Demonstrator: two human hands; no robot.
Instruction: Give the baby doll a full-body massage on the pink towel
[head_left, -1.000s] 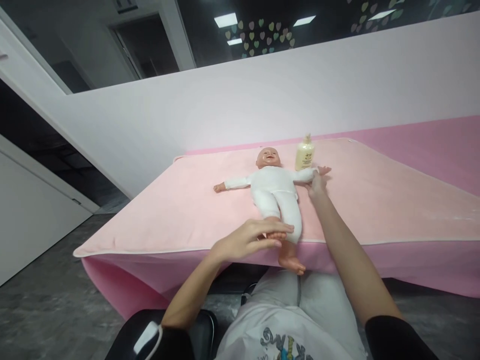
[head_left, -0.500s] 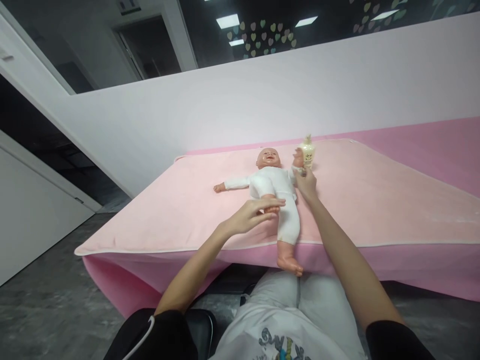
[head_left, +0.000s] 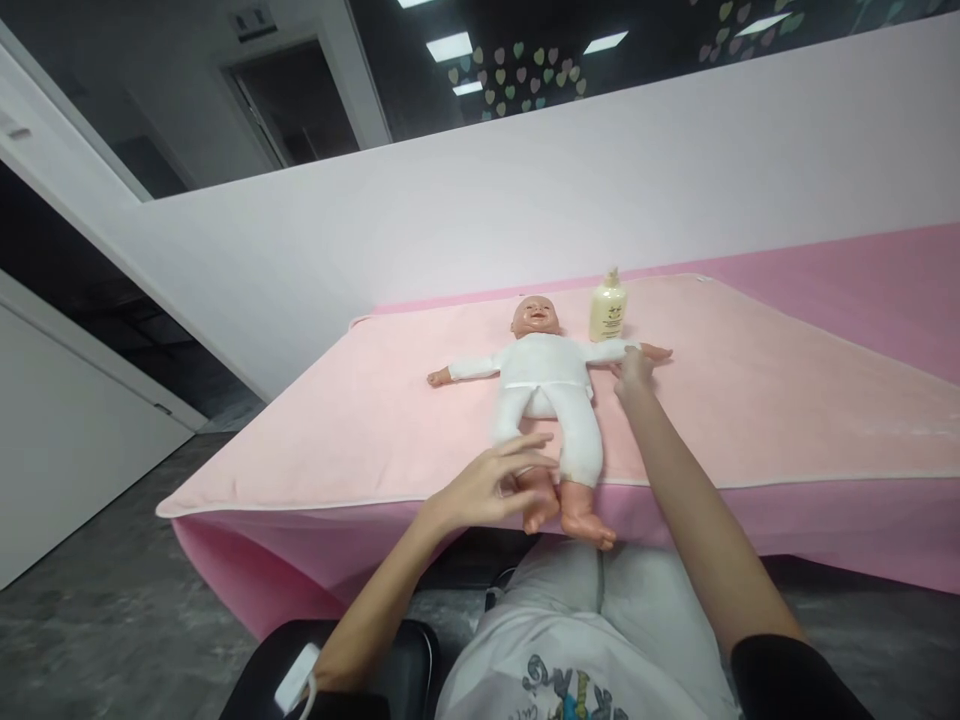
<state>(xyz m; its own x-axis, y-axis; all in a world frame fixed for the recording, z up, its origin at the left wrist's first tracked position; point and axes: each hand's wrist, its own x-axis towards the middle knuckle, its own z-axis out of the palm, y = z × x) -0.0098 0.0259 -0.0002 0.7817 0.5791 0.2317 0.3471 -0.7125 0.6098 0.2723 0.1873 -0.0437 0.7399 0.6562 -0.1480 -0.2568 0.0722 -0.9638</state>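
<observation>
A baby doll [head_left: 546, 362] in a white body suit lies on its back, head toward the wall, arms stretched out to both sides. Its feet reach over the table's near edge. My right hand [head_left: 634, 370] is closed around the doll's forearm on the right side, close to the wrist. Over the doll's lower leg on the left hovers my left hand [head_left: 495, 482], fingers spread and partly hiding that leg; whether it touches the leg I cannot tell. A pale yellow pump bottle [head_left: 607, 308] stands upright just behind the arm my right hand holds.
A peach blanket [head_left: 787, 400] covers the table, over a pink cloth [head_left: 862, 520] that hangs down in front. Behind the table rises a white wall [head_left: 637, 180] with dark glass above. A black chair [head_left: 409, 660] is below at the left.
The doll's raised, bent leg has come down beside the other one, and my left hand has moved lower with it. My right hand has brought the doll's raised arm down sideways.
</observation>
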